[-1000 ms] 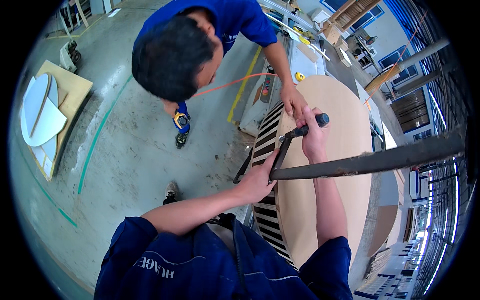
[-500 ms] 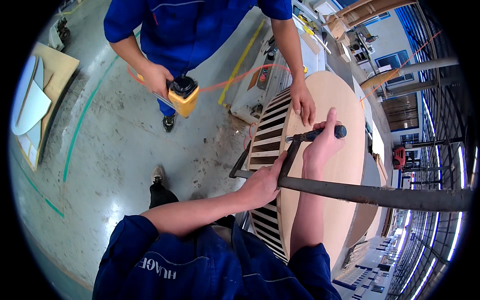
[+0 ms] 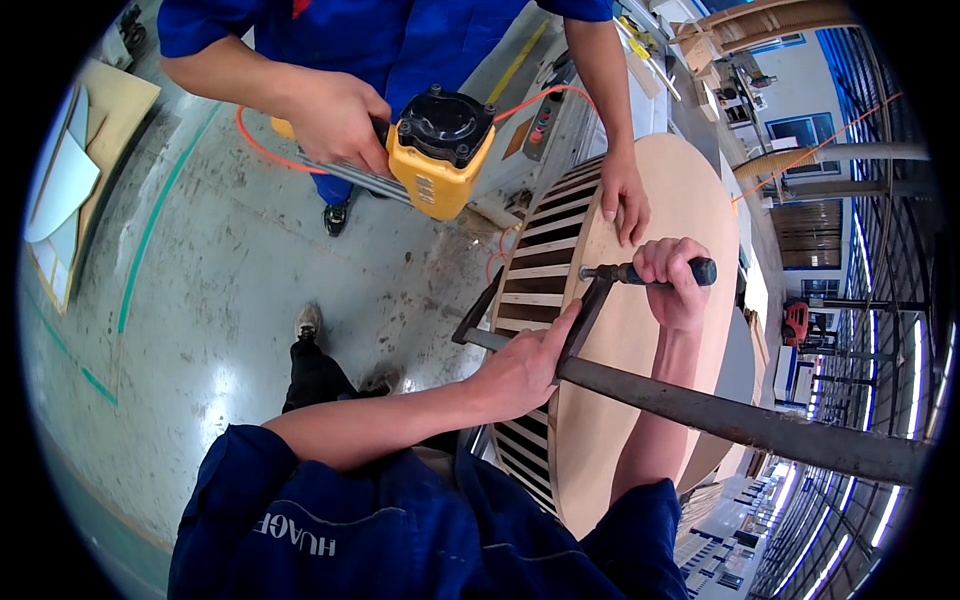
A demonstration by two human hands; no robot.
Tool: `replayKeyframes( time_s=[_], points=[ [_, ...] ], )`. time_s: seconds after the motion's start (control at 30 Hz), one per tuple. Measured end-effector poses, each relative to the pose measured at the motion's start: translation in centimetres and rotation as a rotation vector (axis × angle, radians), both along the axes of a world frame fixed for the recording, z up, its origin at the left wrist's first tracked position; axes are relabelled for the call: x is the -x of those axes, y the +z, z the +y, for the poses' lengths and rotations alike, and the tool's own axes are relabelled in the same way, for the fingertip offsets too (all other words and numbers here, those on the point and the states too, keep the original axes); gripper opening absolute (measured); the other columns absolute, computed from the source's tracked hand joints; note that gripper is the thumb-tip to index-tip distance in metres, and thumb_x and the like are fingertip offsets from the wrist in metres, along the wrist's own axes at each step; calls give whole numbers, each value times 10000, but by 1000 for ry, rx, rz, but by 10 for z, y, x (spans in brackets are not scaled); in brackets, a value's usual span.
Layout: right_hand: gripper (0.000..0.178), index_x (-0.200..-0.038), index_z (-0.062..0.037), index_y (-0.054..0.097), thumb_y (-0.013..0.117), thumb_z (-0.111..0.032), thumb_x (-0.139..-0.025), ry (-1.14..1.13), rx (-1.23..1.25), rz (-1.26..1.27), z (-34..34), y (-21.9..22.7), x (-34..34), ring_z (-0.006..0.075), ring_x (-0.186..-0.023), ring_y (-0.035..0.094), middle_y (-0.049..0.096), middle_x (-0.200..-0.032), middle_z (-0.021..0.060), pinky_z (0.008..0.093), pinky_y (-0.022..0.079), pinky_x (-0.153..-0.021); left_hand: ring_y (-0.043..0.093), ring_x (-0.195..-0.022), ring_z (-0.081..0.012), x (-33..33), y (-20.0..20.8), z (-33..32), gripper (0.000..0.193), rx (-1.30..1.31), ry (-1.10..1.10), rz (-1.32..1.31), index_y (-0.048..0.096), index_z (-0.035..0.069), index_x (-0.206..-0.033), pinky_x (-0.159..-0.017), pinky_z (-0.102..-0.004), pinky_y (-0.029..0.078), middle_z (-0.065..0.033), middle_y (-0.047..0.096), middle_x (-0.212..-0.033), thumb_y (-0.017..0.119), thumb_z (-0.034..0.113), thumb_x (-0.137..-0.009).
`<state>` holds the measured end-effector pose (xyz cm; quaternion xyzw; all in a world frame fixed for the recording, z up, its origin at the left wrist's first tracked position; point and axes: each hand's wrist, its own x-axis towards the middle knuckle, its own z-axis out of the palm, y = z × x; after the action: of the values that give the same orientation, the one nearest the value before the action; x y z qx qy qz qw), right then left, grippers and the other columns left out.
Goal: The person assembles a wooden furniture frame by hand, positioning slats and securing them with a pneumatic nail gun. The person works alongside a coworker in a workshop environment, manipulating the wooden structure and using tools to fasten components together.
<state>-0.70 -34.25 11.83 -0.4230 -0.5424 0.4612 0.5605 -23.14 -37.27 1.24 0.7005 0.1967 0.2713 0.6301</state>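
Observation:
My right hand [image 3: 674,278] is closed around the dark handle of a bar clamp [image 3: 745,407]. My left hand [image 3: 522,372] grips the clamp where its sliding arm meets the bar, with the index finger along the arm. The clamp spans a pale wooden piece with an oval top panel [image 3: 690,200] and a side of spaced slats [image 3: 535,270]; its screw end is at the panel's left edge. Across from me, a co-worker holds a yellow and black nail gun [image 3: 440,150] in one hand. The co-worker's other hand [image 3: 626,200] lies on the panel, just beyond the clamp screw.
An orange air hose [image 3: 545,95] runs behind the nail gun. A machine with buttons [image 3: 540,130] stands behind the slatted piece. Cut boards [image 3: 75,180] are stacked at the far left. The clamp's long bar sticks out to the right.
The co-worker's nail gun has moved right and closer to the slatted piece. My right hand's raised thumb has come down, and its fingers now wrap the clamp handle. My left hand keeps its hold.

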Motion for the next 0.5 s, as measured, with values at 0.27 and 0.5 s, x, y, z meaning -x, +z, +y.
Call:
replayKeyframes(
  time_s=[0.27,0.5],
  points=[
    [364,-785,-48,517,700,-308,-962,-1254,-227,-317,23,-11,101,133,-740,541,563,-775,61,285,429,-665,592,-961,-480,-1,-1,0,939,18,29,-10,120,15,-1573,-859,-525,493,-306,634,-1018,675,8,-816],
    [352,-769,-74,505,659,-295,-996,-925,-193,-92,11,-7,68,127,-589,455,463,-646,7,297,413,-592,585,-1032,-479,0,-5,2,975,26,-50,-8,72,0,-1579,-896,-515,491,-302,631,-1062,661,-7,-803]
  ],
)
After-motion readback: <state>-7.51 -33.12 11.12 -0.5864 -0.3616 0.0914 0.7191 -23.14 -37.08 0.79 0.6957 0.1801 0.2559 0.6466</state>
